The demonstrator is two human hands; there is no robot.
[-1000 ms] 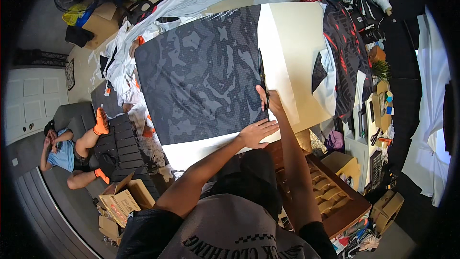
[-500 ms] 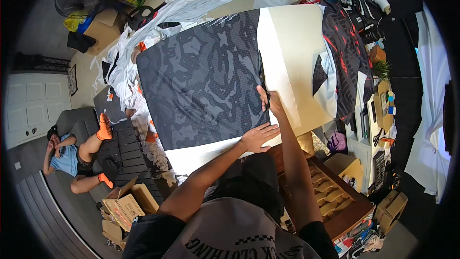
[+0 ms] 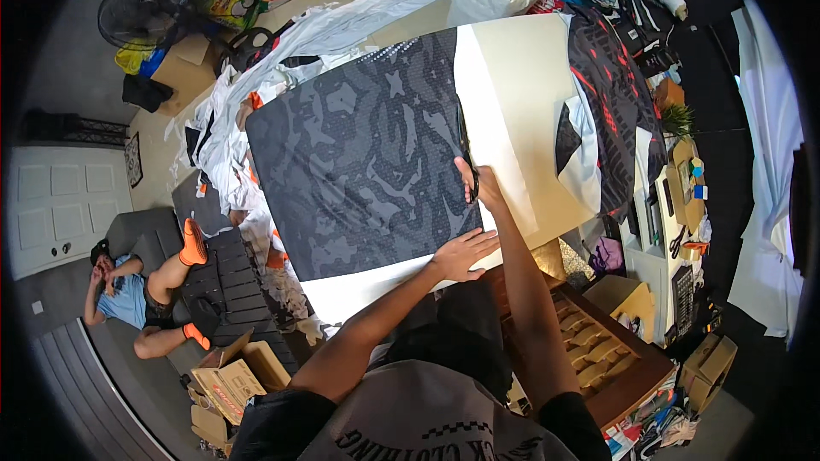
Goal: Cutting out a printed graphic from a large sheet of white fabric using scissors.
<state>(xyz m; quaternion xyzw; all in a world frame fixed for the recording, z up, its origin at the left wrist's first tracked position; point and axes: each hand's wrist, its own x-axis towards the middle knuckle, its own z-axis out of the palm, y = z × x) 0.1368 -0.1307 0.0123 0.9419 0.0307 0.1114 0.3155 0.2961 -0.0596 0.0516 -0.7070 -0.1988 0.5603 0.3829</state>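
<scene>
A dark grey and black camouflage fabric [image 3: 359, 154] lies flat on the table, with a white border along its right and near sides. My right hand [image 3: 478, 183] is closed around the handles of black scissors [image 3: 464, 130]. Their blades point away from me along the line where the dark print meets the white strip [image 3: 491, 111]. Flat on the near right corner of the fabric rests my left hand [image 3: 465, 253], fingers spread and holding nothing. Whether the blades are apart is too small to make out.
Black and red printed fabric [image 3: 611, 111] hangs over the table's right end. White fabric scraps [image 3: 231, 111] are heaped at the left. A wooden chair [image 3: 598, 350] stands near right, cardboard boxes [image 3: 235, 384] near left. Another person [image 3: 128, 294] reclines on a sofa.
The whole view has shifted slightly. Both hands keep nearly the same places on the fabric, and the scissors stay at its right edge.
</scene>
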